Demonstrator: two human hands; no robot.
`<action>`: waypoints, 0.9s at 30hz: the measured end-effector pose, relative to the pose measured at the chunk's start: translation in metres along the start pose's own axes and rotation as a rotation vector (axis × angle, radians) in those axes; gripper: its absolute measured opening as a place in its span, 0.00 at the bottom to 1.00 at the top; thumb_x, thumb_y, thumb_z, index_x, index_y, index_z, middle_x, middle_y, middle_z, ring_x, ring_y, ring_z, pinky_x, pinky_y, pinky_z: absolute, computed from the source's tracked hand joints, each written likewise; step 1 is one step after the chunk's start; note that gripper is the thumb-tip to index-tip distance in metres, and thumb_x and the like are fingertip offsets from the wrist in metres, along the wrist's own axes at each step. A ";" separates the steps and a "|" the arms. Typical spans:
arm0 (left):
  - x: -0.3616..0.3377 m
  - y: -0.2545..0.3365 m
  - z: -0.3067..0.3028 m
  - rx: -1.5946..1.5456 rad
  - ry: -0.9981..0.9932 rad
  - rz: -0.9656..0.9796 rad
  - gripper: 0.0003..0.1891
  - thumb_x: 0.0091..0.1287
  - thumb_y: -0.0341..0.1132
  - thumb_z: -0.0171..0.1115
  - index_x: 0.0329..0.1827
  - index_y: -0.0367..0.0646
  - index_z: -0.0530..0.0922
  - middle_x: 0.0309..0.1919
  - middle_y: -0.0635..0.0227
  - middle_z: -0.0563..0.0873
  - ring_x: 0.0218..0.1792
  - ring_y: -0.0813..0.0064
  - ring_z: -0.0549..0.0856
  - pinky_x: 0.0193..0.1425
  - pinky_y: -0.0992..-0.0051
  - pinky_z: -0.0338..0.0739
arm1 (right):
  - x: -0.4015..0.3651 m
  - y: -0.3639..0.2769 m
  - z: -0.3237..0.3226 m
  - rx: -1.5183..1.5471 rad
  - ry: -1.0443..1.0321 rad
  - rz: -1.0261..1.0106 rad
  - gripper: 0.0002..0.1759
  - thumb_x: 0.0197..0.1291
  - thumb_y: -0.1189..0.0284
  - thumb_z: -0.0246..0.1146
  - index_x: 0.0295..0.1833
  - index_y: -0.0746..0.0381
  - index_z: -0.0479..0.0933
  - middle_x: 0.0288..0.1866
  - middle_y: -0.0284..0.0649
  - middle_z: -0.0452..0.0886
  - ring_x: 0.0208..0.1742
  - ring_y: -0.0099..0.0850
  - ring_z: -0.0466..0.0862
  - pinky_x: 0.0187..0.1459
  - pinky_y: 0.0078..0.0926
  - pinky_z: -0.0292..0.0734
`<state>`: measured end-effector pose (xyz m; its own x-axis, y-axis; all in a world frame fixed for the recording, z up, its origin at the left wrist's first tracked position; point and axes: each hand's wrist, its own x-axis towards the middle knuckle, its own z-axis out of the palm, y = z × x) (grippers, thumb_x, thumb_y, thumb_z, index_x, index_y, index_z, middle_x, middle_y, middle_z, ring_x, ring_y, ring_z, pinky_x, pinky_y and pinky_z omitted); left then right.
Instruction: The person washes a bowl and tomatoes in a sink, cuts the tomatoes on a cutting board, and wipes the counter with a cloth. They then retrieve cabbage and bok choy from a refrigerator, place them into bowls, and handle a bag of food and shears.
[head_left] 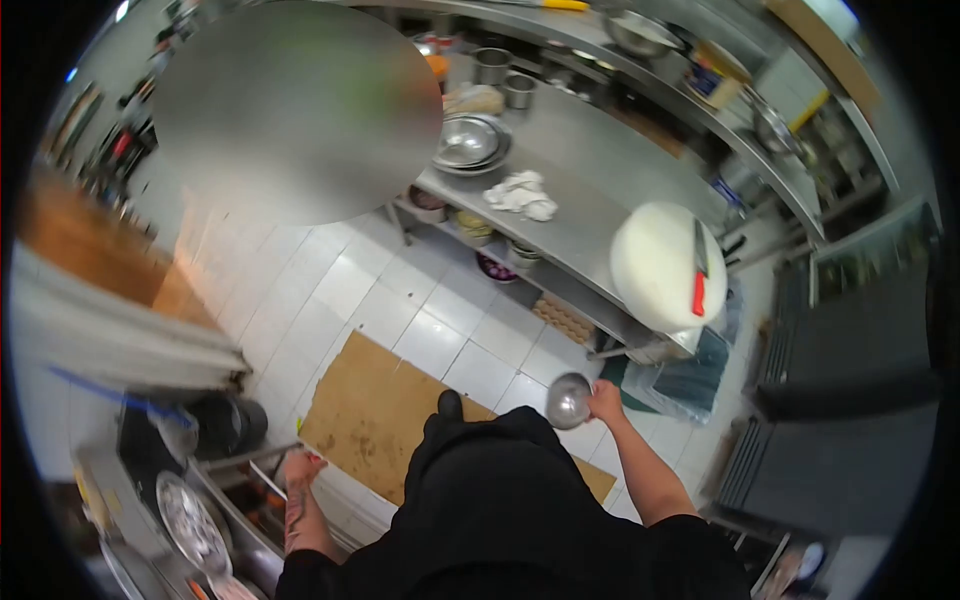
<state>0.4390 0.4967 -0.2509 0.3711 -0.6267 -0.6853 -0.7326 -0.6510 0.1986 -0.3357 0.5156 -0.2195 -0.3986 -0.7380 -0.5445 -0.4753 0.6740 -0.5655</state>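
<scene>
A small round stainless steel bowl (569,401) hangs over the floor beside my right leg. My right hand (605,400) is closed on its rim, thumb and fingers pinching the edge. On the other side, my left hand (301,468) is at the front edge of a pulled-out drawer (268,463), fingers curled and seemingly gripping that edge. Orange and dark items show inside the drawer, too blurred to name. A metal tray of pale food (194,522) sits on the counter left of the drawer.
A steel worktable (590,150) ahead bears stacked metal bowls (468,142), a white cloth (522,195) and a round white cutting board (655,265) with a red-handled knife (699,290). Cardboard (375,420) covers floor tiles underfoot. Dark cabinets (845,420) stand right; a black bin (232,425) stands left.
</scene>
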 end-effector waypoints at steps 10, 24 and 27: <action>0.054 0.215 0.017 -0.077 0.029 0.391 0.24 0.62 0.55 0.71 0.36 0.38 0.85 0.22 0.64 0.86 0.19 0.75 0.82 0.25 0.69 0.78 | 0.200 -0.195 -0.060 1.029 0.287 -0.234 0.12 0.60 0.76 0.68 0.30 0.64 0.70 0.28 0.39 0.78 0.28 0.33 0.84 0.27 0.37 0.87; -0.174 0.676 0.091 -0.055 0.104 1.323 0.15 0.60 0.41 0.77 0.43 0.42 0.85 0.57 0.49 0.78 0.56 0.49 0.82 0.58 0.61 0.79 | 0.178 -0.164 -0.179 0.565 0.590 -0.699 0.09 0.64 0.76 0.67 0.49 0.61 0.80 0.49 0.45 0.84 0.48 0.40 0.86 0.49 0.34 0.82; -0.216 0.775 0.119 0.068 0.097 1.677 0.16 0.58 0.44 0.78 0.43 0.46 0.86 0.61 0.50 0.77 0.59 0.48 0.81 0.58 0.59 0.81 | 0.138 -0.094 -0.248 0.167 1.023 -0.517 0.18 0.58 0.76 0.69 0.54 0.58 0.81 0.54 0.50 0.79 0.54 0.50 0.81 0.57 0.42 0.77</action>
<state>-0.2764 0.1787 -0.0321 -0.7613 -0.5847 0.2802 -0.3484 0.7334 0.5837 -0.5399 0.3420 -0.0878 -0.6715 -0.5578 0.4878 -0.6876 0.2238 -0.6907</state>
